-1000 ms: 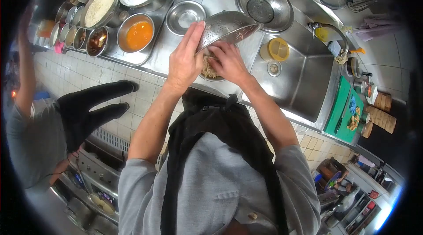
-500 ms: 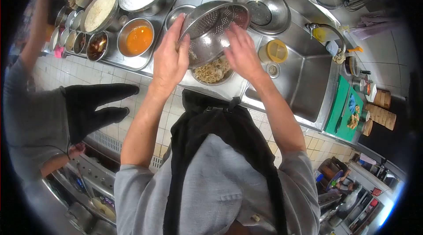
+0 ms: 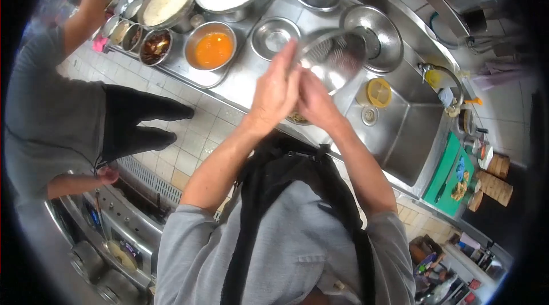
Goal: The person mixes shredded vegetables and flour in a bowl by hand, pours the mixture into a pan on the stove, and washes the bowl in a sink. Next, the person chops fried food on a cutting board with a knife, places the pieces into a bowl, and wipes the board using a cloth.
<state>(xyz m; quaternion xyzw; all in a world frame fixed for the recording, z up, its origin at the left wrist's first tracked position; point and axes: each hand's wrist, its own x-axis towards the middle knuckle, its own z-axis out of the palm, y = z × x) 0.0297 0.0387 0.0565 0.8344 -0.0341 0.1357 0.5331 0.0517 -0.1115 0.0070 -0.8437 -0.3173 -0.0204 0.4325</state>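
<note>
Left hand (image 3: 275,94) holds the tilted perforated colander (image 3: 336,56) above the bench (image 3: 245,79); right hand (image 3: 315,99) is close alongside, blurred, contact unclear; shredded food (image 3: 296,117) shows partly below; bowl of orange liquid (image 3: 214,50) stands left; yellow-lidded container (image 3: 378,93) stands beside the sink drain (image 3: 369,115).

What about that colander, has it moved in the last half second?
Yes: the colander has moved closer to the sink, away from the nearer small metal bowl it then partly covered.
</note>
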